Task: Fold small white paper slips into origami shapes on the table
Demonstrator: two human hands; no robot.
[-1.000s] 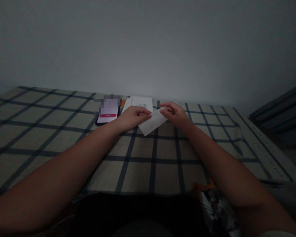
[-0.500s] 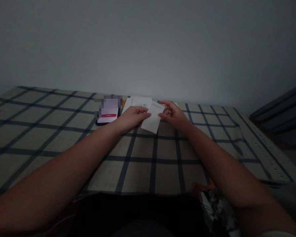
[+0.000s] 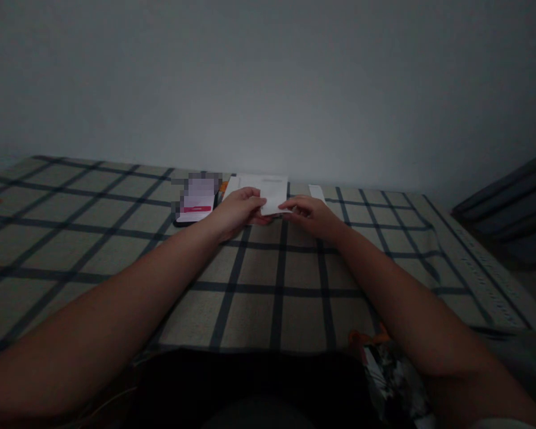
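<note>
I have the left hand (image 3: 241,210) pinching the paper (image 3: 274,193) by its left edge; the right hand (image 3: 311,215) touches its lower right corner, grip too dim to tell. Behind, I make out one sheet (image 3: 249,181), partly covered, one strip (image 3: 316,191), cut off by the right hand, one phone (image 3: 197,199), screen blurred, checked cloth (image 3: 259,274), grey wall (image 3: 268,89).

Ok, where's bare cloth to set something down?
Left of the phone, right of the white slip, and between the left forearm and right forearm. Crowded: phone to slip, around the left hand, right hand and white paper.
</note>
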